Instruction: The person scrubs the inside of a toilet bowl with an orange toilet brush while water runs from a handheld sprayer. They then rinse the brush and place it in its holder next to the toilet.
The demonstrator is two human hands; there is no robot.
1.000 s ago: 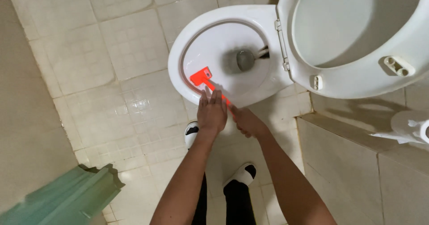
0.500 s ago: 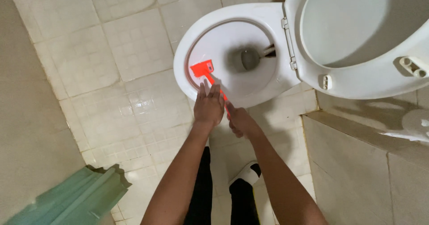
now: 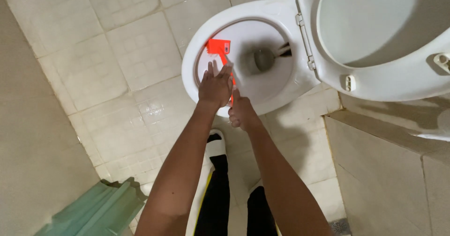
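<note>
The toilet bowl [image 3: 281, 83] looks smooth, shiny and white. The orange brush [image 3: 219, 47] looks plastic. The floor tiles [image 3: 136, 53] shine.

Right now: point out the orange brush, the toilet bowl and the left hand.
orange brush [image 3: 218, 47], head view, on its flat orange head.
toilet bowl [image 3: 190, 74], head view, on the white rim at its left side.
left hand [image 3: 215, 87], head view, on the back of the hand.

My left hand [image 3: 215, 87] lay flat, fingers spread; my right hand [image 3: 241, 114] was fisted just beside it, both arms outstretched.
</note>
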